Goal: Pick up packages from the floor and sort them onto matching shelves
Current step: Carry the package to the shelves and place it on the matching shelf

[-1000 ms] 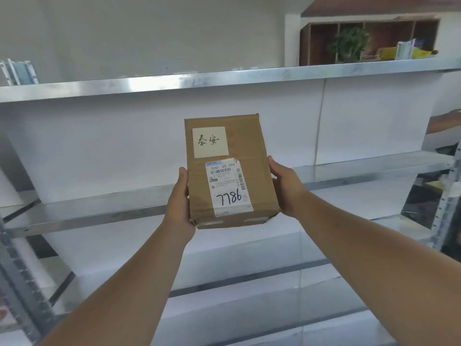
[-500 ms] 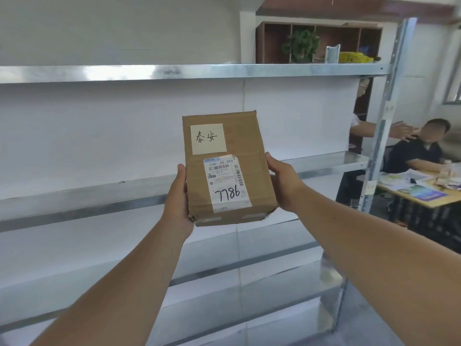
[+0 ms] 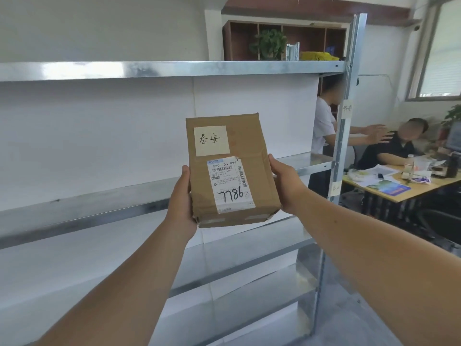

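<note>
Metal shelves (image 3: 174,68) behind, both hands' grip apparently on package (image 3: 230,171)

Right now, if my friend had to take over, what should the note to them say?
Left hand: gripping the left side of the cardboard box.
Right hand: gripping its right side.
The box is held up in front of the metal shelves, label facing you: a handwritten note, plus a shipping label marked 7786.
Done: this package is picked up.
Left: find the shelf that matches the note. Small paper tags hang on the upright post, so check those, then set the box down. No packages are visible on these shelves.
</note>
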`<state>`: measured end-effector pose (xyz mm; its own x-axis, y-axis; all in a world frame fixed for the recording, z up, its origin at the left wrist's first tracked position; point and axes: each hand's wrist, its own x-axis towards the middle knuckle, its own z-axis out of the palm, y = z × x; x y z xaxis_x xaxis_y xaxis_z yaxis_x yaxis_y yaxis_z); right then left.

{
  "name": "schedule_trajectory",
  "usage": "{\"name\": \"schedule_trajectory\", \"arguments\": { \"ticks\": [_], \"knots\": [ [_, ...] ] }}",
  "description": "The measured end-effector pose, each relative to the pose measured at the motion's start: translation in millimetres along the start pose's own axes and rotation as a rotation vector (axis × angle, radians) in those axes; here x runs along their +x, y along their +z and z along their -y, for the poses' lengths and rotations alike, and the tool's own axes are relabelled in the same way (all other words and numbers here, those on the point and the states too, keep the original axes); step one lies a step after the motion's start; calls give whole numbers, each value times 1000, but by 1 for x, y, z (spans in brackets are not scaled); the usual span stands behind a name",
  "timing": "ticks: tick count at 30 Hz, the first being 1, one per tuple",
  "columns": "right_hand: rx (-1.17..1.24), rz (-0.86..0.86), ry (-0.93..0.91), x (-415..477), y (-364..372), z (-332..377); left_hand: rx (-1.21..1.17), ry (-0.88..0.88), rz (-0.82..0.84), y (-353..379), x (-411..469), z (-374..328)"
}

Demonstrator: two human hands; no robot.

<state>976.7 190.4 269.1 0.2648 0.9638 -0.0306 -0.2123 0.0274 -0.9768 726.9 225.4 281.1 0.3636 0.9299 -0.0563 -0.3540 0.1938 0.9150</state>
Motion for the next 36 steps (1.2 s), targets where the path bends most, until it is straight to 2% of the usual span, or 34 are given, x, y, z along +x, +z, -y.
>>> {"name": "schedule_trajectory", "arguments": {
  "ticks": [11, 22, 36],
  "knots": [
    [-37, -117, -24, 65, -81, 26, -25, -13, 23, 71, 95, 30],
    [23, -94, 17, 107, -151, 33, -8, 9, -13, 132, 131, 57],
    [3, 158, 54, 143, -269, 54, -46, 113, -177, 240, 137, 117]
  ]
}}
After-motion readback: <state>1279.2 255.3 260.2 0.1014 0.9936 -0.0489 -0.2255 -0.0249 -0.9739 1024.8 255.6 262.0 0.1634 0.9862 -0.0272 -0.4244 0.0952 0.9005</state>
